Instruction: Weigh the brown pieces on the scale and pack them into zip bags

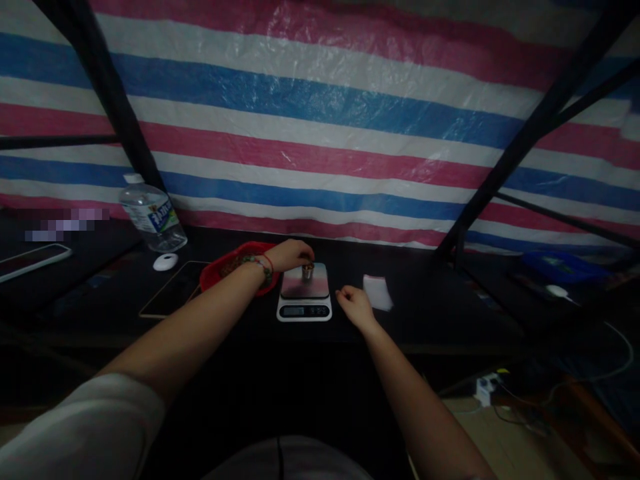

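Note:
A white digital kitchen scale (305, 311) with a shiny metal plate lies on the black table. On its plate stands a small metal cup (307, 272) with brownish bits at the top. My left hand (294, 253) reaches over the back of the scale, its fingers pinched at the cup's rim; what lies between them is too small to make out. Left of the scale, a red basket (204, 276) of small brown pieces is partly covered by my left forearm. My right hand (356, 304) rests loosely curled right of the scale, with nothing visible in it. Beside it lies a stack of small white bags or papers (379, 293).
At the left are a tablet (173, 293), a white oval object (165, 261), a clear plastic bottle (153, 215) and a phone (35, 261). Black metal posts (493, 160) frame the table before a striped sheet (310, 120). A blue object (565, 267) lies far right.

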Action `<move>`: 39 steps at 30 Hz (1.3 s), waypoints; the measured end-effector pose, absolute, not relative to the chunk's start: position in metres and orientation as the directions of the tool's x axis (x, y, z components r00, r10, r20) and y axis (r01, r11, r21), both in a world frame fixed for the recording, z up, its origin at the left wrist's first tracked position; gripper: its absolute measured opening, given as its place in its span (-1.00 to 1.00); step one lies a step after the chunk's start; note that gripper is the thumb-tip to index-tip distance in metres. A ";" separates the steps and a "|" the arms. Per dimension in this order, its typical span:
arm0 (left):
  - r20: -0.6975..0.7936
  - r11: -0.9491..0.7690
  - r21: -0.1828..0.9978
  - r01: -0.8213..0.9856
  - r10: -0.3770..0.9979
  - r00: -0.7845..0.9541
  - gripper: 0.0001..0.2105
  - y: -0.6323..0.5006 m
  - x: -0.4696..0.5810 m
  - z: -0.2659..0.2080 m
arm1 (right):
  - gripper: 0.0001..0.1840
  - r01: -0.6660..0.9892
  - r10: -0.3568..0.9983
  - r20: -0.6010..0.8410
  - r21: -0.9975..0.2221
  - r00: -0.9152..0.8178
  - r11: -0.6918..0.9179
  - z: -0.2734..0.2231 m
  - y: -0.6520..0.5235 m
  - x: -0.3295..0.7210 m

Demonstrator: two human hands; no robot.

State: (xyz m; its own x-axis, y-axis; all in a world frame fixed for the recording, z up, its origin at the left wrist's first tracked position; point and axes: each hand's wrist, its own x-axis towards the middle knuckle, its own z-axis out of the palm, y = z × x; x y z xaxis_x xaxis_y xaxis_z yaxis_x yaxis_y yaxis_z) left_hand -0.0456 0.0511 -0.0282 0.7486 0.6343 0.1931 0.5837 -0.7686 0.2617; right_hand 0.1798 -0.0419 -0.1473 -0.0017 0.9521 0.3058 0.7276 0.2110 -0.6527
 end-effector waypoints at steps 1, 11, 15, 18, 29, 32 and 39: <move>0.180 -0.777 0.252 0.577 0.623 0.761 -0.80 0.054 -0.041 -0.030 | -0.62 0.726 0.952 0.306 -0.653 -0.004 0.213 -0.147 -0.042 0.180; 0.111 -0.806 0.260 0.532 0.573 0.812 -0.77 0.061 -0.042 -0.033 | -0.65 0.712 0.955 0.297 -0.668 -0.010 0.216 -0.143 -0.044 0.179; 0.096 -0.778 0.268 0.569 0.609 0.787 -0.70 0.061 -0.044 -0.031 | -0.65 0.711 0.958 0.286 -0.673 -0.004 0.204 -0.144 -0.043 0.179; 0.096 -0.764 0.268 0.587 0.627 0.773 -0.68 0.062 -0.045 -0.031 | -0.64 0.717 0.956 0.293 -0.664 -0.011 0.212 -0.144 -0.042 0.179; 0.117 -0.764 0.313 0.564 0.621 0.775 -0.66 0.070 -0.045 -0.044 | -0.65 0.737 0.952 0.307 -0.642 -0.006 0.211 -0.147 -0.041 0.179; 0.117 -0.763 0.316 0.564 0.621 0.775 -0.66 0.071 -0.045 -0.044 | -0.65 0.739 0.949 0.315 -0.637 -0.008 0.218 -0.147 -0.041 0.179; 0.097 -0.735 0.369 0.569 0.639 0.763 -0.64 0.073 -0.046 -0.048 | -0.65 0.731 0.950 0.313 -0.645 -0.016 0.225 -0.146 -0.041 0.179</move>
